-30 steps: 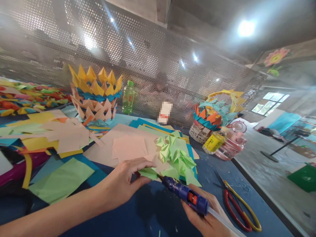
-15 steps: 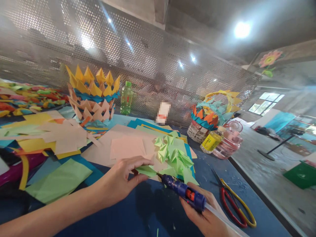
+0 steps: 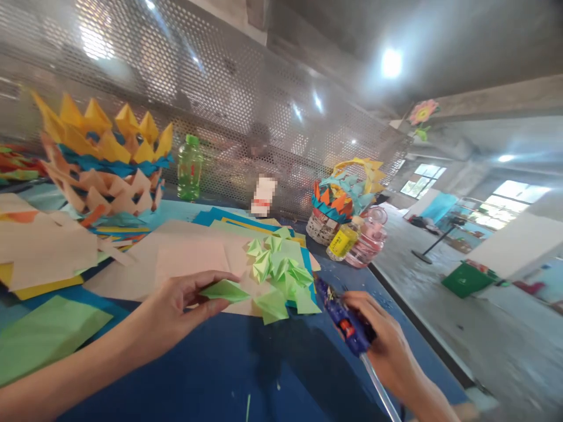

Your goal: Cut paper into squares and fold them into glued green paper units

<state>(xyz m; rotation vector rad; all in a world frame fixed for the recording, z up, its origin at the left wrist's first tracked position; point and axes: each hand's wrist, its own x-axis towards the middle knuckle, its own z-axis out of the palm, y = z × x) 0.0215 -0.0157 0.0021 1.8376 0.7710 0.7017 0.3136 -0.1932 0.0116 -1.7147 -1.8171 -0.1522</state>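
Fingers [image 3: 193, 285] pinching folded green paper [image 3: 225, 290]

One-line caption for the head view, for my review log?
Left hand pinches a folded green paper piece; right hand grips a blue glue gun beside it.

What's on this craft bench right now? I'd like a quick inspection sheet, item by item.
Surface: blue table, partly bare at the near edge.
Job's things: folded green piece; blue glue gun; pile of green pieces.
Clutter: paper sheets, two paper baskets, green bottle, yellow bottle, pink jar.
Hands: left hand pinches the folded green piece; right hand grips the glue gun.
Cables: nothing seen.
Surroundings: perforated metal screen, concrete floor, windows.
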